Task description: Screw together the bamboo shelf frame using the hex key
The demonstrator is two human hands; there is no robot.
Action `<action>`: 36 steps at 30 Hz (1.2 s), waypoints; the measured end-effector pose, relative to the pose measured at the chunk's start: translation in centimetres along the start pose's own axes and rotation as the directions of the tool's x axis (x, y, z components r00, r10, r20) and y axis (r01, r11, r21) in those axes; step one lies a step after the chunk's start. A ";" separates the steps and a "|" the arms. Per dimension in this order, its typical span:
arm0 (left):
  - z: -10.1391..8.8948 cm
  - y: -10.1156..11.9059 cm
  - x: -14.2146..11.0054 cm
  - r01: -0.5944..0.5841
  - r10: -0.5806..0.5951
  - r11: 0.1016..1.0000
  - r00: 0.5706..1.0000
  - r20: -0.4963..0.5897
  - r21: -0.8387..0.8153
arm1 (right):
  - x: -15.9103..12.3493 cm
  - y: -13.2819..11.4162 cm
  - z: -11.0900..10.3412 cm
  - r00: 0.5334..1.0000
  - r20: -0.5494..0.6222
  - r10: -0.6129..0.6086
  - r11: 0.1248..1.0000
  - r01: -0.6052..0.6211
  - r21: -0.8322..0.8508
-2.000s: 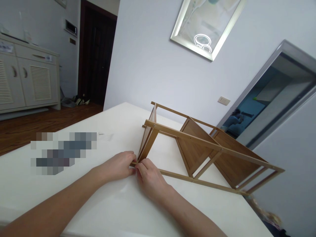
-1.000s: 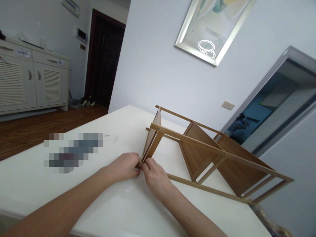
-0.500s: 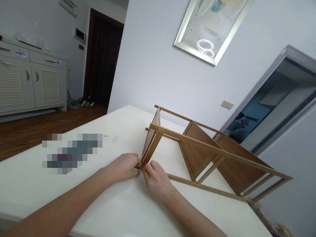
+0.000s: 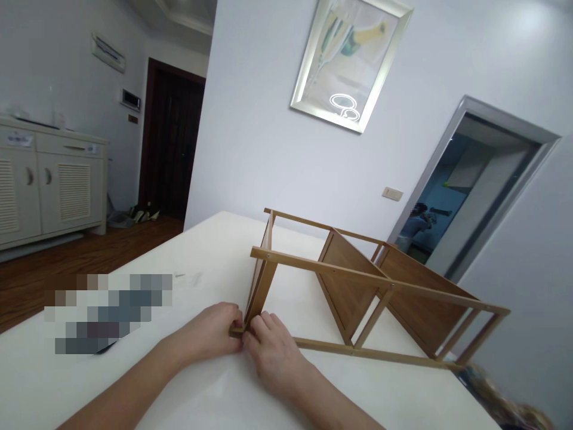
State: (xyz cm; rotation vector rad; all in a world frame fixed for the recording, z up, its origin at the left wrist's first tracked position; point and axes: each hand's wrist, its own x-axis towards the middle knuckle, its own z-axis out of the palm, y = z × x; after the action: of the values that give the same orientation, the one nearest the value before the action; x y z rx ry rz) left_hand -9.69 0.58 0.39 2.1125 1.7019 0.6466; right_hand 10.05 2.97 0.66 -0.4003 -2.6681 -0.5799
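Observation:
A wooden shelf rack [image 4: 320, 266] lies on its side on the white table [image 4: 201, 394], its panels standing on edge. My left hand [image 4: 217, 331] is closed round the near corner at the rack's left end, gripping the tip of the lower rail. Right beside it, my right hand [image 4: 273, 349] has its fingers pinched together against the same joint. Whatever small thing those fingers may hold is hidden. Screw heads show as small dots along the upper rail [image 4: 308, 267].
A blurred-out dark item [image 4: 120, 313] lies on the table to the left, with a small thin piece [image 4: 179, 275] behind it. Behind the table stand a wall and a doorway [image 4: 447, 191]. A white cabinet [image 4: 67, 185] is at the far left.
The view has tilted up, so the rack and hands appear lower and slightly further left. Both hands stay at the same corner of the rack.

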 end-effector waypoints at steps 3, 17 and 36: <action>0.1 -0.7 0.3 0.031 -0.026 0.997 0.997 0.071 -0.070 | -0.1 0.0 -0.4 0.999 0.009 -0.037 0.999 0.037 -0.005; 0.0 -1.4 0.9 0.060 -0.051 0.977 0.997 0.051 -0.206 | 1.1 -0.5 -5.9 0.978 -0.201 0.059 0.987 -0.027 0.158; -6.2 8.9 1.5 -0.343 0.094 0.917 0.679 -0.728 -0.201 | 5.2 5.9 -13.5 0.930 -0.341 0.135 0.990 -0.116 0.076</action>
State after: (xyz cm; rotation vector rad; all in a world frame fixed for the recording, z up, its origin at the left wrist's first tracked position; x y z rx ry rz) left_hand -5.57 0.00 10.56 1.9496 1.4893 1.8886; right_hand 11.52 3.06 16.24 -0.4090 -2.2975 -0.4865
